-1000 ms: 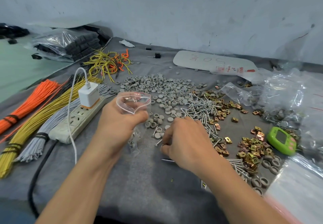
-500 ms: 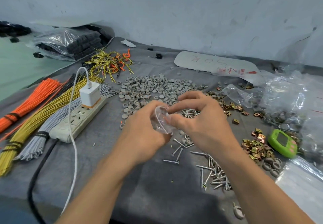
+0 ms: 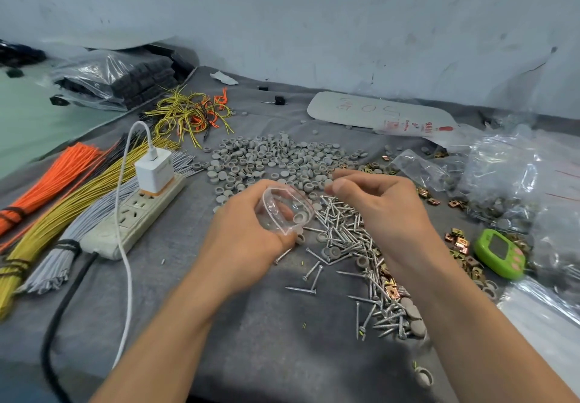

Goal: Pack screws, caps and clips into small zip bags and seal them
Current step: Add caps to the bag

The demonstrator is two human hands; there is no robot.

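Observation:
My left hand [image 3: 241, 242] grips a small clear zip bag [image 3: 276, 206] with its mouth held open; a grey cap lies inside it. To its right, my right hand [image 3: 392, 211] hovers with curled fingers, thumb and forefinger close together at the edge of the grey caps [image 3: 276, 157]. I see nothing between those fingers. Under and in front of the right hand lies a heap of silver screws [image 3: 342, 230]. Brass clips [image 3: 459, 242] are scattered to the right of the screws.
At the left lie a white power strip [image 3: 131, 217] carrying a charger [image 3: 153, 170], plus orange [image 3: 47, 179], yellow [image 3: 78, 211] and grey [image 3: 91, 217] wire bundles. A green device [image 3: 499, 253] and clear plastic bags [image 3: 508, 176] sit right.
My right hand rose from the table to the bag mouth, then drew back right toward the caps. My left hand moved the bag to the middle, its mouth now spread open.

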